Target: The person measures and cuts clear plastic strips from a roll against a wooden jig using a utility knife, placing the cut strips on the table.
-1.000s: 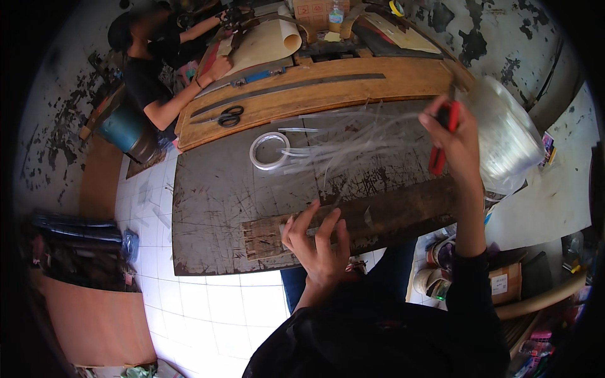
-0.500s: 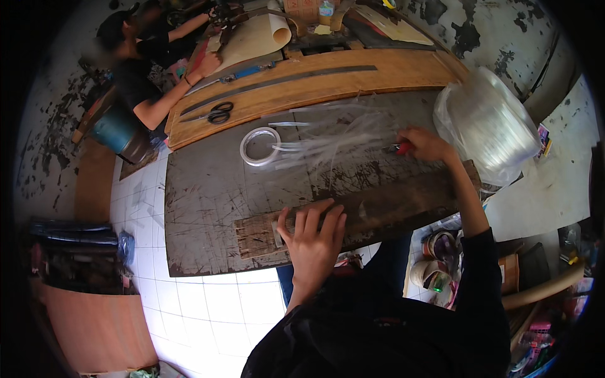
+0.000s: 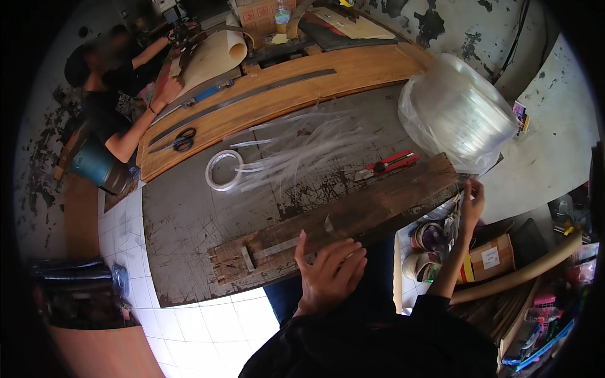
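Left hand (image 3: 331, 271) flat, fingers spread, on plank (image 3: 340, 227); right hand (image 3: 471, 200) pinching tubing off roll (image 3: 457, 113). Draw straight along plank, no kinks.

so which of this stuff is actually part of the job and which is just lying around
In use:
- left hand by the worn plank
- right hand reaching below the big clear tubing spool
- cut clear strips
- red cutter

Lying about:
- scissors
- long metal ruler
- cardboard box
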{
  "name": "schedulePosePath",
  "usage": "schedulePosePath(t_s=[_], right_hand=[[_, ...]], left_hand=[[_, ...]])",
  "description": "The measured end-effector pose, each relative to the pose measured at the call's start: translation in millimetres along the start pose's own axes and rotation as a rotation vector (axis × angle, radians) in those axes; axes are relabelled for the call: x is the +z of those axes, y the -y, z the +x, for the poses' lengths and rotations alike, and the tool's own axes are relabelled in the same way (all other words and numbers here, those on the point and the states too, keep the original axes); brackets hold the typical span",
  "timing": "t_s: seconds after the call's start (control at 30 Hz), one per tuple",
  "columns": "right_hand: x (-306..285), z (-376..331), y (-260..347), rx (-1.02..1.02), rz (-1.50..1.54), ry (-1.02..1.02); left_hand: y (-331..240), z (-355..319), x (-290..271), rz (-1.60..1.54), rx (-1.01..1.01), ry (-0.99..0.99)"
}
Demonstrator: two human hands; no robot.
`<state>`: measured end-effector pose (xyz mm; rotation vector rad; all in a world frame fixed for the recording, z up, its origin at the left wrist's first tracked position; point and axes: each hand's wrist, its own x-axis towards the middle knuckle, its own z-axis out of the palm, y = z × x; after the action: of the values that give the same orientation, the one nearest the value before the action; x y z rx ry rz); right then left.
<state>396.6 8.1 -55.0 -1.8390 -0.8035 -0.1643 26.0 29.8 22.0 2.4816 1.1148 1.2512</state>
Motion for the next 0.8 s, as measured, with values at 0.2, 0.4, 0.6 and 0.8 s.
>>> schedulePosePath(t_s=[0.2, 0.4, 0.6, 0.8], right_hand=[[7, -12, 13, -0.238, -0.202, 0.121], [-16, -7, 79, 0.064, 0.106, 0.137], [-14, -20, 166, -0.012, 0.239, 0.407], [27, 11, 246, -0.086, 0.337, 0.78]], left_hand=[[-10, -5, 4, -0.129, 0.086, 0.062], [-6, -2, 0, -0.101, 0.07, 0.056], [-5, 2, -4, -0.119, 0.062, 0.024], [0, -6, -5, -0.133, 0.086, -0.001]])
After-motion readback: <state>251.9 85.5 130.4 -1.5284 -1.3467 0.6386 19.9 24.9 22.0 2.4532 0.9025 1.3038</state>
